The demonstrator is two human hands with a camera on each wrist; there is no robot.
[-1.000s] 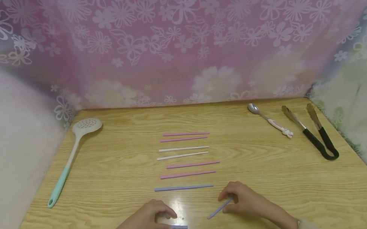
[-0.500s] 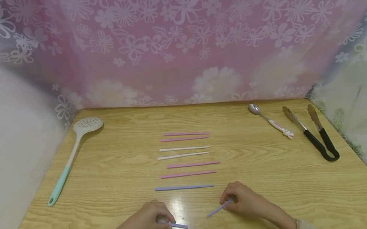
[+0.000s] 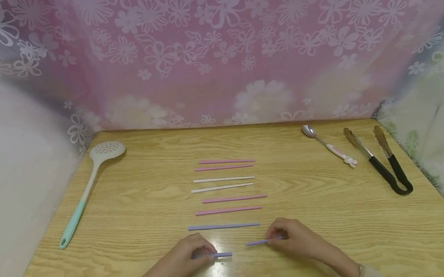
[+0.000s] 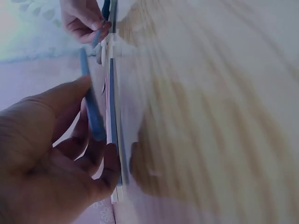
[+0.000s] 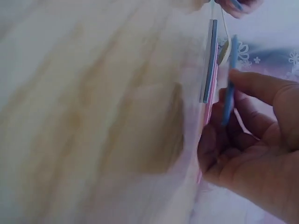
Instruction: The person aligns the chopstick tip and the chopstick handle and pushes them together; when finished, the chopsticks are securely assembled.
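Note:
My left hand (image 3: pixel 184 260) pinches a short, thicker blue-purple chopstick half (image 3: pixel 224 255) between thumb and fingers, its free end pointing right. Facing it, my right hand (image 3: pixel 297 239) pinches a thinner chopstick half (image 3: pixel 255 243) of the same colour, with its tip pointing left. A gap separates the two ends. Both halves are held above the table; the left wrist view shows the left half (image 4: pixel 93 109) raised off the wood, and the right wrist view shows the right half (image 5: pixel 229 100). Just beyond the hands lies a full-length blue-purple chopstick (image 3: pixel 223 226).
Farther back lie pink chopsticks (image 3: pixel 229 210), white chopsticks (image 3: pixel 222 187) and another pink pair (image 3: pixel 225 167) in rows. A slotted turner (image 3: pixel 87 186) is at the left; a rabbit-handled spoon (image 3: pixel 330 146) and black-handled tongs (image 3: pixel 381 168) are at the right. A floral curtain (image 3: pixel 238 63) closes the back.
My left hand has closed its fingers on its chopstick half and lifted it forward and right. My right hand's half has turned from slanted to nearly level, lining up more with the other.

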